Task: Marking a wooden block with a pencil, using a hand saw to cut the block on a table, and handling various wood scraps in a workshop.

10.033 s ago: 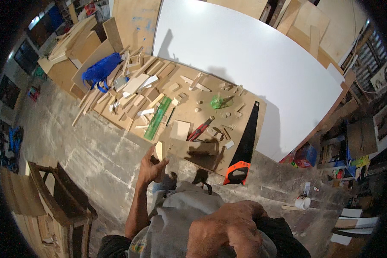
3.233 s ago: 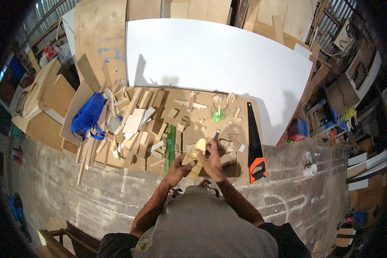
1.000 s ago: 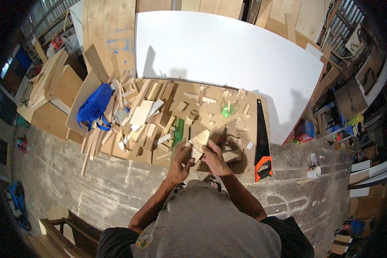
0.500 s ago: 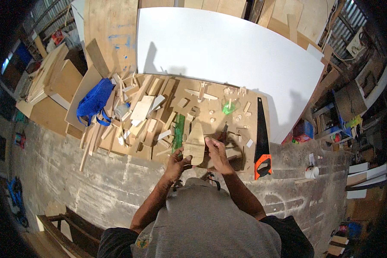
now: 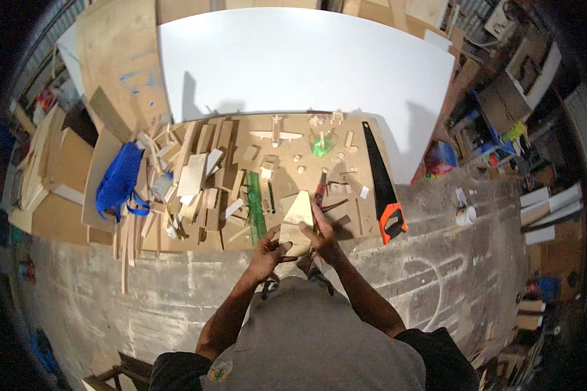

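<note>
My left hand (image 5: 267,254) and my right hand (image 5: 323,238) are closed on a pale, tapered wooden piece (image 5: 295,216), held upright at the table's near edge, my right thumb across its face. Behind it on the table (image 5: 363,159) lie a green translucent ruler (image 5: 255,208), a thin dark stick (image 5: 272,199), a red-and-black cutter (image 5: 321,186) and several small wood offcuts (image 5: 251,153). Farther back are a small wooden toy plane (image 5: 276,135) and a green translucent object (image 5: 319,146). A handsaw with an orange handle (image 5: 391,221) lies at the right.
Piled wood strips (image 5: 194,173) and a blue bag (image 5: 119,179) fill the left, beside leaning boards (image 5: 65,195). A large white panel (image 5: 306,58) stands behind the table. A white bucket (image 5: 465,216) is on the concrete floor (image 5: 437,274) to the right.
Since half a second ago my right thumb has moved onto the face of the wooden piece. The whole view has shifted, the table now appearing slightly farther left.
</note>
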### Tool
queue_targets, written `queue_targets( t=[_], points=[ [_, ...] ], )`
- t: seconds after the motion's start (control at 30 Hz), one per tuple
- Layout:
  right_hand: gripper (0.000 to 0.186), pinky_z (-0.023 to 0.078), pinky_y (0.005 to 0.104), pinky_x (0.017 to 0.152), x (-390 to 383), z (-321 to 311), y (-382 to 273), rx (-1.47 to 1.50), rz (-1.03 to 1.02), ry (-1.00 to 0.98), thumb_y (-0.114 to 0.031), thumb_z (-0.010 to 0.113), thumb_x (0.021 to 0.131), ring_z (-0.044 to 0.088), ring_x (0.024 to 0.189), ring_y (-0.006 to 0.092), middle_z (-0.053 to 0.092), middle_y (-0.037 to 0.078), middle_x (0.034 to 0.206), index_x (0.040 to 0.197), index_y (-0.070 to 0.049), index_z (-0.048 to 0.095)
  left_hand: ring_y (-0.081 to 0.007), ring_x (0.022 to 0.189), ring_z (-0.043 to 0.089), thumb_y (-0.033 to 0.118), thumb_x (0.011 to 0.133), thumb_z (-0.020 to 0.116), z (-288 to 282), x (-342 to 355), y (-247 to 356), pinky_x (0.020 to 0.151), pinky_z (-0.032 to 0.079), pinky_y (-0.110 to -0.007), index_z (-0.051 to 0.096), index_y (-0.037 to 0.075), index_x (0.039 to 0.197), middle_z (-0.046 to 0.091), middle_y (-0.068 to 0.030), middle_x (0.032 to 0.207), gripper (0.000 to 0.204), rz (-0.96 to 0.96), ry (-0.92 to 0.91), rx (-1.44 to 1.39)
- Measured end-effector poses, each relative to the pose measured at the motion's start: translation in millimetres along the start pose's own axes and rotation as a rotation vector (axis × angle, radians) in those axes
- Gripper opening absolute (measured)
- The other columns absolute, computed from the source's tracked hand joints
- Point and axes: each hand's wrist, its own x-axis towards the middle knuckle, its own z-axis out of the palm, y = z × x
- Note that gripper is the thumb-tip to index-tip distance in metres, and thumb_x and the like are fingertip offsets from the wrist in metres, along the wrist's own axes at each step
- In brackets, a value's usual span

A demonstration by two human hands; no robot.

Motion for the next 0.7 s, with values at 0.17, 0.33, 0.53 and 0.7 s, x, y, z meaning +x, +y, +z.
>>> queue_targets(
  t=[0.17, 0.33, 0.53, 0.7],
  points=[
    [0.075, 0.025, 0.0315, 0.111, -8, -8, 22, 0.034, 0.009, 0.109, -0.018, 0.056, 0.093, 0.032, 0.136, 0.0197, 0.031, 0.016, 0.151, 0.152, 0.001, 0.013, -0.0252, 0.098, 0.066, 0.007, 0.093, 0.059, 0, 0, -6, 0.081, 0.059, -0.041, 0.040, 0.009, 0.139, 0.062, -0.0136, 0.118, 0.050, -0.030, -0.151, 0.045],
    [0.073, 0.029, 0.0329, 0.109, -22, -9, 15, -0.048, -0.119, 0.121, -0.024, 0.058, 0.095, 0.037, 0.132, 0.0204, 0.035, 0.017, 0.148, 0.151, 0.001, 0.018, -0.0266, 0.100, 0.066, 0.007, 0.093, 0.060, 11, 2, -7, 0.083, 0.058, -0.043, 0.041, 0.010, 0.138, 0.063, -0.0144, 0.117, 0.049, -0.062, -0.139, -0.041],
    [0.059, 0.048, 0.0327, 0.090, -57, -28, 1, 0.029, 0.020, 0.124, -0.022, 0.063, 0.093, 0.058, 0.107, 0.0199, 0.059, 0.014, 0.121, 0.141, 0.000, 0.037, -0.0254, 0.102, 0.064, 0.016, 0.093, 0.061, 33, 26, -14, 0.086, 0.054, -0.042, 0.042, 0.014, 0.140, 0.061, -0.0128, 0.119, 0.051, -0.063, -0.112, -0.047],
    [0.035, 0.054, 0.0332, 0.071, -65, -73, -4, -0.486, -0.184, 0.207, -0.017, 0.067, 0.087, 0.068, 0.084, 0.0242, 0.067, 0.013, 0.097, 0.118, -0.002, 0.059, -0.0203, 0.110, 0.057, 0.021, 0.089, 0.069, 86, 53, -11, 0.088, 0.053, -0.037, 0.042, 0.007, 0.139, 0.058, -0.0106, 0.122, 0.059, 0.269, -0.021, 0.401]
  ],
)
